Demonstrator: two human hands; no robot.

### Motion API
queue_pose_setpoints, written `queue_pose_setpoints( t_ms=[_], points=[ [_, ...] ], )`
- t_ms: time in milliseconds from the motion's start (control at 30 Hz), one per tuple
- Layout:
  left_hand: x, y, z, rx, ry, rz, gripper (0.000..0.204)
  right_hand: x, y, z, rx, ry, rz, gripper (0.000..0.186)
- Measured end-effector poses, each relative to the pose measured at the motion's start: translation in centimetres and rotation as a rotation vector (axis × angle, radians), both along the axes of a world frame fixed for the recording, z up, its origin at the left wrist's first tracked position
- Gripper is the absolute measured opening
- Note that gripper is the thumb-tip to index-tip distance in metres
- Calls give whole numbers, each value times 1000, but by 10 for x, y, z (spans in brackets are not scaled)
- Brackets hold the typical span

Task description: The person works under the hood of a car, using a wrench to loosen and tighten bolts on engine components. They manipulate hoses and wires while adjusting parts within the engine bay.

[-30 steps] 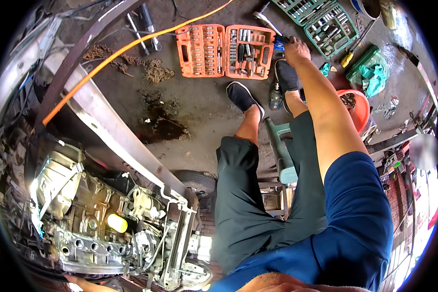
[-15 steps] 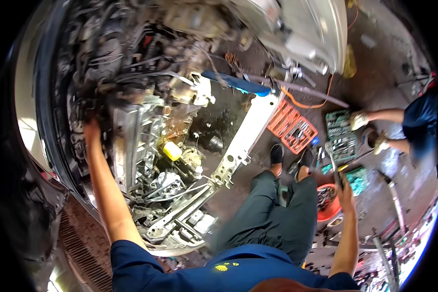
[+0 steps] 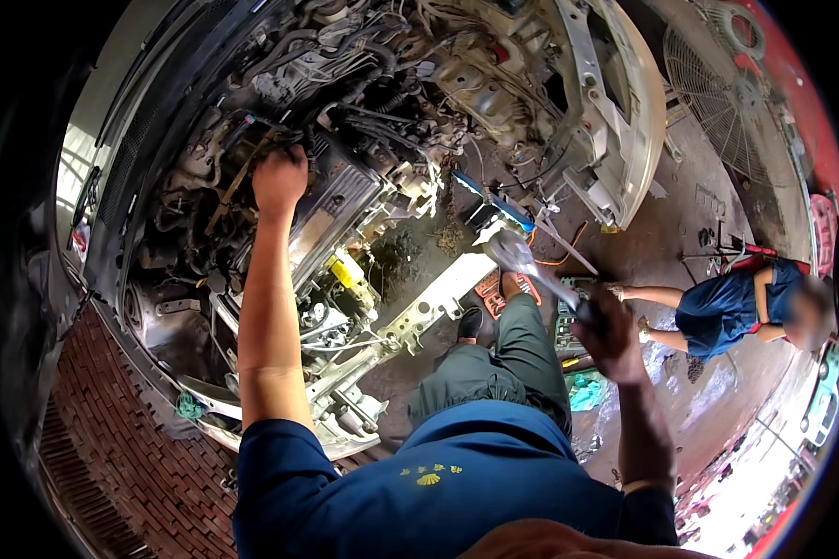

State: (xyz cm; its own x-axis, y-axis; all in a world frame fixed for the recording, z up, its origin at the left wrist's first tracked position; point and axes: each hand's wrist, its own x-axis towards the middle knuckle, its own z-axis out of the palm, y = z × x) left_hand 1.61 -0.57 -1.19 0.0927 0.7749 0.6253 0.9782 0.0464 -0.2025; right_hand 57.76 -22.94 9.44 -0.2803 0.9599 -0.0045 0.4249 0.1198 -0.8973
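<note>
The right hand (image 3: 613,335) is up high, close to the person's chest; its fingers are curled round the dark handle of a big metal wrench (image 3: 536,268); the handle is likely held there because it is the easy end to grip, and this leaves the shiny, blurry head sticking out to the front and left; the wrench hangs in the air and looks clear of the engine.

The left hand (image 3: 281,182) reaches far into the car's front, at the edge of the ribbed engine (image 3: 337,203); its fingers bend down and hide their tips, so I cannot tell if it holds a part or just leans there, maybe for balance; a yellow round part (image 3: 348,270) sits on the engine's near side.

Past the legs, a pale metal bar (image 3: 446,296) runs across the car's front; an orange tool case (image 3: 491,300) and a green tool case (image 3: 565,326) lie on the floor, maybe so tools are easy to get; farther off, a co-worker (image 3: 704,321) bends down, and a big round fan (image 3: 718,102) stands behind.
</note>
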Motion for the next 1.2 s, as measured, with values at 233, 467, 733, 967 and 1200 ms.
queue_pose_setpoints(
  t_ms=[233, 467, 733, 967, 1200],
  points=[
    [12, 2, 9, -127, -99, 53, 42, -91, 211, 30, 237, 4, 141, 56],
    [13, -13, 21, -452, -299, 245, 29, -176, 362, -7, 20, -212, 423, 58],
    [23, -8, 32, -439, -345, 137, 40, -255, 403, -79, 171, -178, 472, 56],
    [19, -5, 33, -442, -381, 80, 35, -305, 433, -120, 89, -60, 323, 52],
    [15, -7, 32, -461, -305, 43, 31, -331, 460, -119, -348, -17, 358, 56]
  ],
)
